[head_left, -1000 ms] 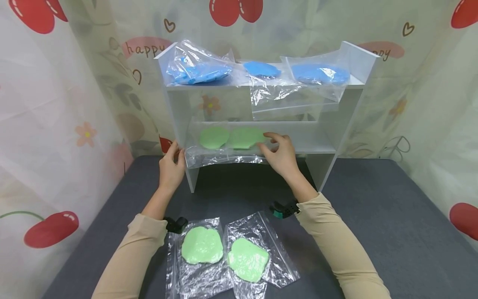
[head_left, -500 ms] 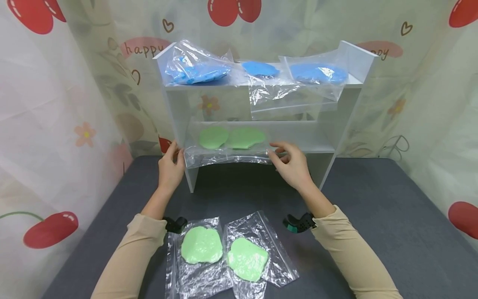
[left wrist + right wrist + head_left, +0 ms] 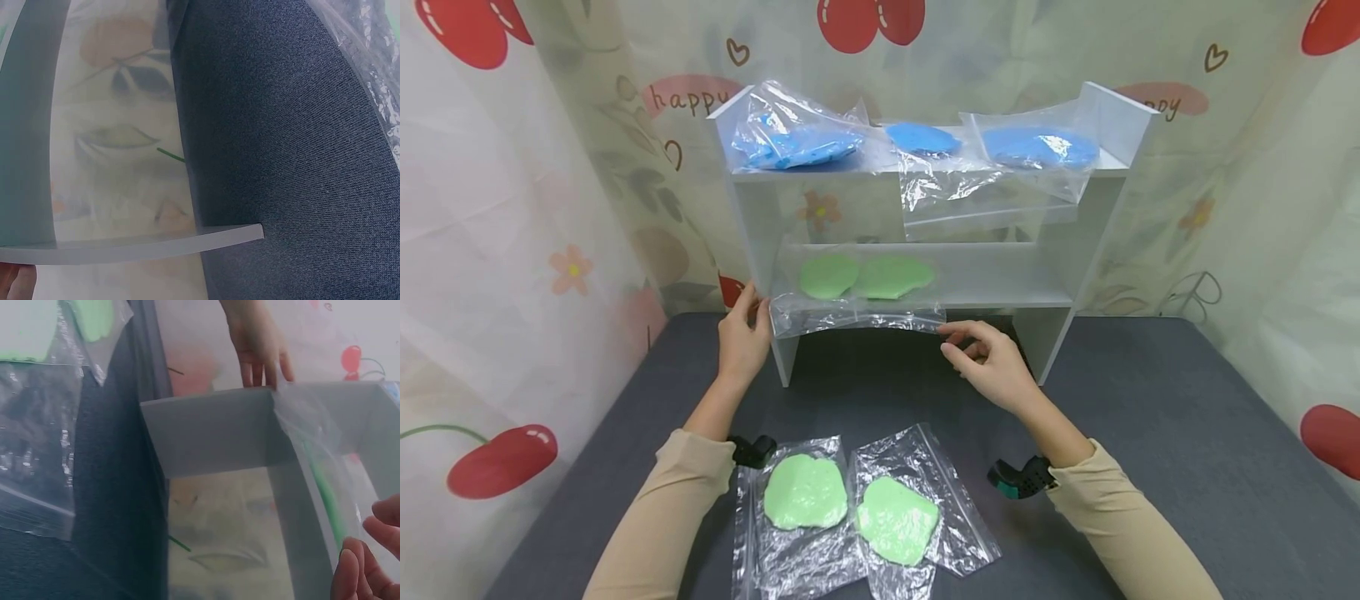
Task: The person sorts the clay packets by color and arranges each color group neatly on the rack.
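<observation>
Two flat light-green pieces, one (image 3: 829, 276) left of the other (image 3: 895, 277), lie in clear plastic on the middle board of a white shelf unit (image 3: 1011, 287). The clear zip bag flap (image 3: 857, 318) hangs over that board's front edge. My left hand (image 3: 745, 333) rests against the unit's left side panel; in the right wrist view the left hand (image 3: 259, 347) has its fingers pointing down at the panel. My right hand (image 3: 988, 362), fingers loosely bent, has its fingertips right at the flap's lower right corner and holds nothing.
Bagged blue pieces (image 3: 1041, 148) lie along the top board, with plastic draping over its front. Two clear bags with green pieces, one (image 3: 805, 492) left of the other (image 3: 898, 521), lie on the dark table (image 3: 1150, 433). Printed curtains (image 3: 512, 250) enclose the table.
My right hand has let go of the right green piece's bag and moved down and right to the flap's corner. The left hand stays at the side panel.
</observation>
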`<control>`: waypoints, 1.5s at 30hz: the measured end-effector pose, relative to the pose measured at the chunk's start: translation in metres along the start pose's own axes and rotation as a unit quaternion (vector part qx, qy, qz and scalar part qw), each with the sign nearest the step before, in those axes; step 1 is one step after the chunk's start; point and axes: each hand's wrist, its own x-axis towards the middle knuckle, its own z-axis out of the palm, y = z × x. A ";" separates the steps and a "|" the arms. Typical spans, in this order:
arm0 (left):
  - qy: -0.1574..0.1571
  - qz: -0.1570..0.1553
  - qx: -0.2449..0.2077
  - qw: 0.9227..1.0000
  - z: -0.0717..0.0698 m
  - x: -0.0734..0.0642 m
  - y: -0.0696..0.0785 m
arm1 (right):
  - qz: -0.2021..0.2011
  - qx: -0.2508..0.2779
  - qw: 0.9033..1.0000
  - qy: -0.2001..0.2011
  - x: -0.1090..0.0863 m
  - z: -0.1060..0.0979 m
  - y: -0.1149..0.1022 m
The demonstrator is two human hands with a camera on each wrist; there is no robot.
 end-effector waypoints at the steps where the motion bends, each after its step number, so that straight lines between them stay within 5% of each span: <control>1: 0.000 0.000 0.000 1.000 0.000 0.000 0.000 | 0.000 0.000 1.000 -0.005 -0.002 0.001 0.001; 21: 0.003 -0.002 0.009 1.000 0.000 0.000 0.001 | -0.019 0.018 0.993 -0.117 -0.031 0.020 0.024; 29: 0.009 0.002 0.005 1.000 0.001 0.001 0.000 | -0.013 0.047 0.977 -0.206 -0.041 0.033 0.030; 45: 0.008 0.006 0.001 1.000 0.001 0.000 0.001 | 0.008 0.062 0.951 -0.304 -0.060 0.060 0.036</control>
